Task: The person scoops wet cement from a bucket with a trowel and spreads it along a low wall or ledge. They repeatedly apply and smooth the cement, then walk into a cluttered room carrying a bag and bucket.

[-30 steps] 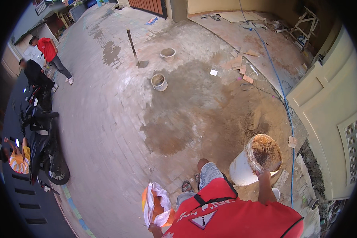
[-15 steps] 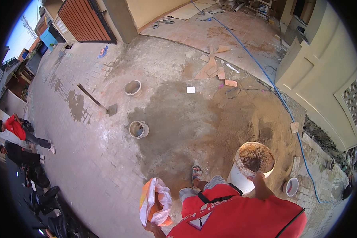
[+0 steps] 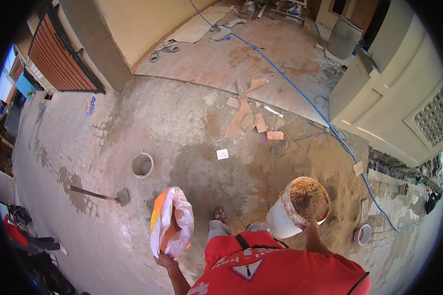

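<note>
My left hand (image 3: 165, 260) is closed on the edge of a white and orange woven sack (image 3: 184, 216), which hangs at my left side with its mouth open. With my right hand (image 3: 310, 231) I grip the near rim of a large white bucket (image 3: 280, 216). The bucket is tilted, and its inside is coated or partly filled with brown, crusted material. I cannot tell whether its base touches the ground. Below it lies a spread of brown sand (image 3: 347, 196).
A grey-white bucket (image 3: 142, 165) and a long-handled hoe (image 3: 96, 195) are ahead on the left. Broken tile pieces (image 3: 275, 135) and a white square (image 3: 222, 154) lie ahead. A blue hose (image 3: 300, 93) crosses the right side, near a small white pail (image 3: 363, 234). People are at far left.
I have moved forward, so the ground things appear nearer and lower. The sack and bucket have come along in my hands. A second small bucket ahead is out of sight now.
</note>
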Available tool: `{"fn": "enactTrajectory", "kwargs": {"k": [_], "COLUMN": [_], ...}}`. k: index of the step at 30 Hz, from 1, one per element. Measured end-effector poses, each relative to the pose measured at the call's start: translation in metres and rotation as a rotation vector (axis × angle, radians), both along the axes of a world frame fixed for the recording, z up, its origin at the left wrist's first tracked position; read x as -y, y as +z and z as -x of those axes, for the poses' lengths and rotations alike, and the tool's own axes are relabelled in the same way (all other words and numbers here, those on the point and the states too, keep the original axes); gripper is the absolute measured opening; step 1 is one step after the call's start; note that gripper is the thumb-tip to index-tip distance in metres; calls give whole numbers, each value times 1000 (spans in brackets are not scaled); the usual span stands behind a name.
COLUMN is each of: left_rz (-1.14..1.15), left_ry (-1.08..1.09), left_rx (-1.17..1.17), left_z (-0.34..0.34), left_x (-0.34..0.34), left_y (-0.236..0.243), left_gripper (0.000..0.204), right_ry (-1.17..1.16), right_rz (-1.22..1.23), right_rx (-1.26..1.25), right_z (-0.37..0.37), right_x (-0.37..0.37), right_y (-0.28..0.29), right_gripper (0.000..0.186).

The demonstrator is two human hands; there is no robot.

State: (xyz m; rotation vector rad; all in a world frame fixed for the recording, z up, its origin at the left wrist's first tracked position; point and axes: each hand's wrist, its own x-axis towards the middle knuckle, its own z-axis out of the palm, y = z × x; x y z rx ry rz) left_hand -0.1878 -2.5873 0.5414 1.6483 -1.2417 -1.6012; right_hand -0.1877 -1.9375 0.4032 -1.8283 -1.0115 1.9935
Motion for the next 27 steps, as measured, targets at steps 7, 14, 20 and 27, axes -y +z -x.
{"fn": "enactTrajectory", "kwargs": {"k": [7, 14, 20, 27], "left_rz": [-9, 190, 165, 112], "left_ry": [-168, -334, -346, -625], "left_rx": [-82, -126, -255, -370], "left_z": [272, 529, 711, 932], "left_x": [21, 5, -27, -60], "left_y": [38, 48, 75, 77], "left_gripper": [31, 34, 33, 41], "right_ry": [-107, 1451, 1424, -248], "right_rz": [13, -973, -843, 59], "right_rx": [126, 856, 969, -53], "right_z": [79, 210, 392, 561], "right_x": [53, 63, 20, -23], "right_y": [36, 23, 23, 21], "right_gripper": [60, 66, 64, 59]}}
